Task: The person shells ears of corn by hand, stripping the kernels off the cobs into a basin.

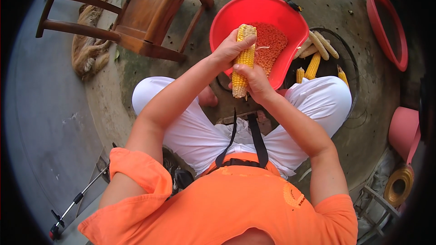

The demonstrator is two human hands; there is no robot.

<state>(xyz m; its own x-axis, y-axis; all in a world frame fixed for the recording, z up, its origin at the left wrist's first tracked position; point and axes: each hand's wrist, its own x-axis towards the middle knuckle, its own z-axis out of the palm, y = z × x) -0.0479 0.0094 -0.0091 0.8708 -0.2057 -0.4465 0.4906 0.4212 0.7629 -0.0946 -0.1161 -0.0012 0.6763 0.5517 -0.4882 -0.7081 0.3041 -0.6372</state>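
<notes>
Corn cob [245, 59] pinched in each grip: left hand [230, 47] near upper end, right hand [258, 80] lower. Red basin [231, 16] beyond holds loose kernels [273, 41].

Clockwise from the lap [190, 140], twelve straight ahead: the basin [231, 16] sits at twelve, kernels [274, 47] inside; nearer on that line, the left hand [231, 47] and right hand [259, 81] hold a cob [244, 61]. Loose cobs [313, 66] lie toward one, a round vessel [400, 63] at two, a bucket [403, 129] at three, a pole [78, 197] toward eight, a bundle [88, 59] at ten, a chair [143, 18] at eleven.
</notes>
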